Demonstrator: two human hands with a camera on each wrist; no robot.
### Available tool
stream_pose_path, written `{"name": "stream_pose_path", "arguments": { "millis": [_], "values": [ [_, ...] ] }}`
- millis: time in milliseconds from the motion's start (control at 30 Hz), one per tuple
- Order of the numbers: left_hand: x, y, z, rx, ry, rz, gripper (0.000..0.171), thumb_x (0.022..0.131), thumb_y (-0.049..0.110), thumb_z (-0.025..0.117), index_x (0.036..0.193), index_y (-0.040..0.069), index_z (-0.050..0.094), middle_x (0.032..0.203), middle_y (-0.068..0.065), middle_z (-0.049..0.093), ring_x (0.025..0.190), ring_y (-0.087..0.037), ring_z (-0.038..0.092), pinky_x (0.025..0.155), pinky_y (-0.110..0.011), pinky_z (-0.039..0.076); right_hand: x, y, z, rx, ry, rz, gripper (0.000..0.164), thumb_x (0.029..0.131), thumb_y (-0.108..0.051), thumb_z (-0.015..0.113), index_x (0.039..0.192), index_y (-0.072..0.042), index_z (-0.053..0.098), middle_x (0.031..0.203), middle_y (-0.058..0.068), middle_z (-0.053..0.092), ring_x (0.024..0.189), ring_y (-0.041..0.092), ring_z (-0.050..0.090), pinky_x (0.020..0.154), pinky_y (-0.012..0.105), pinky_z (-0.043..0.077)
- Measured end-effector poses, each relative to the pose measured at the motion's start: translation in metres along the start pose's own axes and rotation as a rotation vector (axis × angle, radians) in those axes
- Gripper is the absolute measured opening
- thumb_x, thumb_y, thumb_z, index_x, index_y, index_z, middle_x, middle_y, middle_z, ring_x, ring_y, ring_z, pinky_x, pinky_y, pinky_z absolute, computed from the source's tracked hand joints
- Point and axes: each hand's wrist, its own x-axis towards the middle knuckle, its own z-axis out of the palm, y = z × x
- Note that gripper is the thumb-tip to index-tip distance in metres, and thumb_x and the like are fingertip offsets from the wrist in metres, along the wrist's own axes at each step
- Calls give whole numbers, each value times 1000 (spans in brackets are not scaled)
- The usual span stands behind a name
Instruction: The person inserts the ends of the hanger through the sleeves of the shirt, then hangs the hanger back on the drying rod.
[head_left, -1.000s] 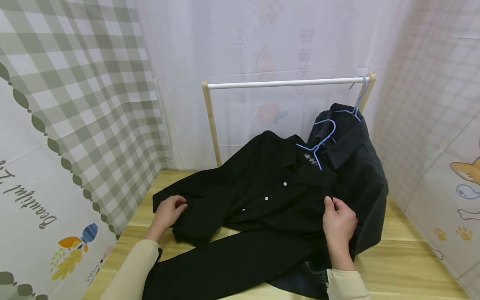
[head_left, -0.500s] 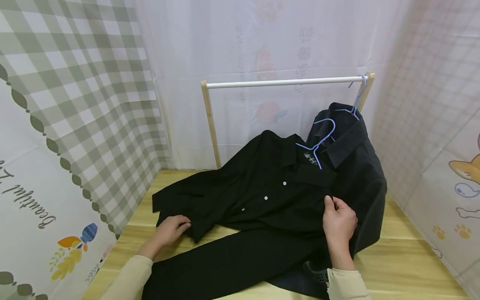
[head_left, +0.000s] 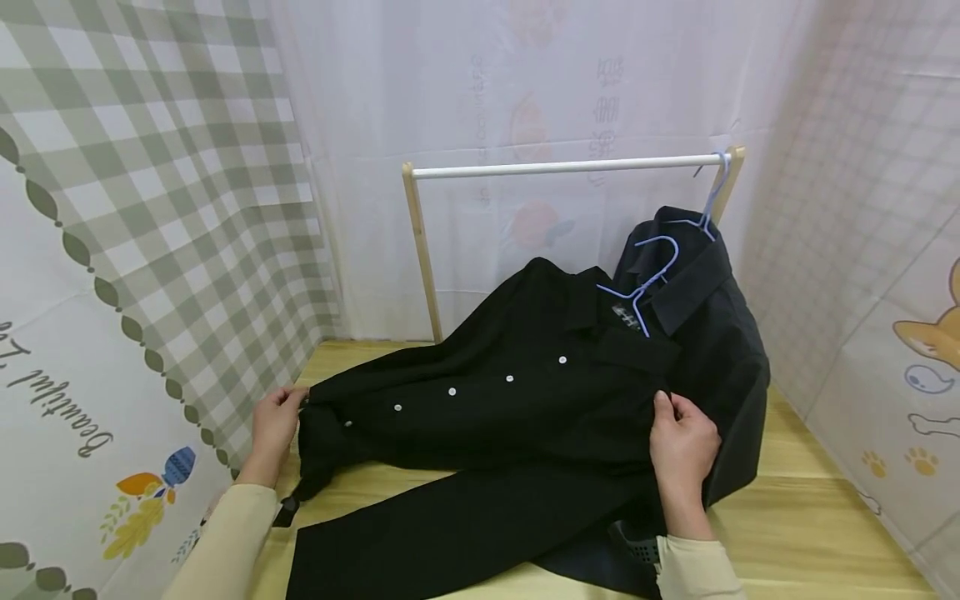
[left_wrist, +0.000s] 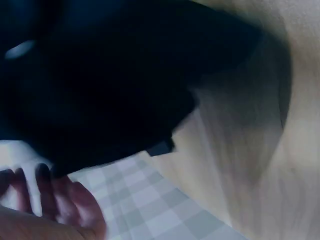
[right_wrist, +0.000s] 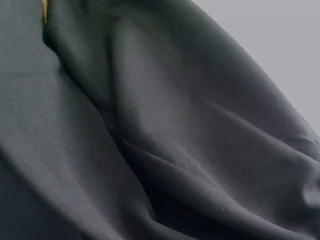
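A black button-up shirt [head_left: 480, 425] lies spread on the table, its white buttons in a slanting row and one sleeve [head_left: 450, 525] stretched toward the front. A light-blue hanger [head_left: 645, 287] sits in its collar. At the far left edge of the shirt, my left hand [head_left: 272, 429] pinches the cloth. The left wrist view shows this hand [left_wrist: 60, 210] blurred beside the dark fabric [left_wrist: 115, 90]. My right hand [head_left: 684, 446] pinches the shirt's right side between thumb and fingers. Only dark cloth [right_wrist: 165, 125] fills most of the right wrist view; no hand shows there.
Behind stands a rack with a white rod [head_left: 555, 167] and wooden legs. A dark jacket-like garment [head_left: 731, 350] hangs from its right end on another blue hanger [head_left: 711, 196]. Checked cloth [head_left: 172, 167] walls the left side, pale curtains the back and right.
My left hand has moved left and up from the front of the table, drawing the shirt's edge out so that more buttons show. My right hand stays nearly in place on the cloth.
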Motion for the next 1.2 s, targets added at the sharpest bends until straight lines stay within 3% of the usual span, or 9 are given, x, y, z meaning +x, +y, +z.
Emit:
{"name": "stream_pose_path", "arguments": {
  "millis": [67,133,333,500,667,767,833,1033,1200],
  "values": [
    [0,-7,2,100,56,-14,33,103,32,51,110,2,64,107,-15,61,103,-29,53,87,-39,42,-1,0,1,-1,-3,-3,27,98,-19,63,97,5,74,97,26,70,94,44,63,82,54,44],
    [-2,-14,4,179,3,-9,40,104,33,50,123,-2,59,120,-22,59,110,-35,53,91,-46,42,-1,0,2,0,-6,-12,26,98,-19,64,97,5,74,97,26,70,94,44,63,82,54,44],
    [-15,-31,10,448,-225,100,51,100,45,57,117,-3,62,103,-17,63,88,-31,58,78,-45,48,-2,0,2,9,-7,-15,26,98,-18,64,97,5,74,97,26,70,94,44,62,83,54,44],
    [-27,-41,15,701,-361,119,73,84,62,69,113,-4,57,106,-18,57,90,-29,56,79,-48,48,-2,1,2,8,-11,0,27,98,-20,63,97,5,74,97,26,70,94,43,62,83,54,43],
    [-36,-48,21,859,-283,288,47,88,41,74,102,-1,58,94,-16,55,80,-29,56,67,-48,47,-2,4,2,7,-10,5,28,99,-20,62,97,5,74,96,26,70,93,43,62,82,54,43],
    [-36,-47,21,797,-186,389,20,94,21,68,92,3,62,83,-11,56,70,-25,55,61,-42,46,-2,5,3,6,-10,7,28,98,-21,62,97,5,74,97,26,70,94,43,62,82,54,43],
    [-34,-43,21,707,-154,384,20,98,19,63,84,4,60,73,-7,52,63,-22,50,58,-37,42,-2,5,3,5,-8,8,28,98,-21,62,97,5,74,97,25,70,94,43,62,83,53,43],
    [-29,-25,10,271,-150,141,35,109,32,38,98,-1,45,82,-15,43,61,-18,37,64,-31,34,-1,5,4,5,-5,10,28,98,-21,63,96,4,74,96,24,71,93,42,63,82,52,43],
    [-22,-12,-6,-294,-172,-61,32,109,39,31,105,8,42,89,-3,52,58,-6,42,64,-22,41,-1,4,3,3,-14,13,29,99,-22,62,98,5,74,98,26,70,95,43,62,84,54,43]
  ]
}}
